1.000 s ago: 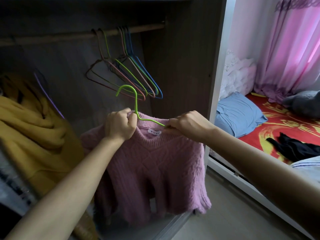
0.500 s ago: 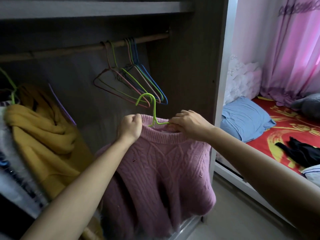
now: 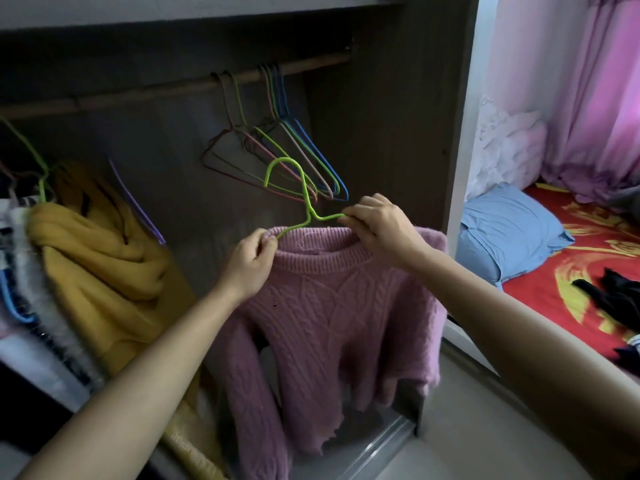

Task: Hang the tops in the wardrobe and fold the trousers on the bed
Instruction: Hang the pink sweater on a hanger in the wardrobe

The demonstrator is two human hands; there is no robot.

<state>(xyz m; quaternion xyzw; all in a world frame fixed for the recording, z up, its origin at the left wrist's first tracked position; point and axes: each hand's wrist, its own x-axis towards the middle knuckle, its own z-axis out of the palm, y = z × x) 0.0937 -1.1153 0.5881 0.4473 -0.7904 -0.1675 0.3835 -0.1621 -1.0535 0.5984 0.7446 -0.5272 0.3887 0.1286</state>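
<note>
A pink cable-knit sweater [image 3: 332, 306] hangs from a green wire hanger [image 3: 298, 192] in front of the open wardrobe. My left hand [image 3: 251, 261] pinches the left side of the sweater's collar. My right hand [image 3: 377, 225] grips the hanger's right arm together with the collar. The hanger's hook points up, well below the wooden rail [image 3: 166, 90]. Dark trousers [image 3: 613, 296] lie crumpled on the red bed cover [image 3: 540, 299] at the right.
Several empty wire hangers [image 3: 277, 147] hang on the rail right behind the green hook. A yellow top [image 3: 104, 258] and other clothes hang at the left. The wardrobe's side panel [image 3: 398, 133] stands to the right; a blue pillow [image 3: 509, 230] and pink curtain [image 3: 588, 91] lie beyond it.
The sweater and hanger have come up and a little right, closer to the rail. My right hand has slid onto the hanger's right arm, and the collar now sits over the hanger.
</note>
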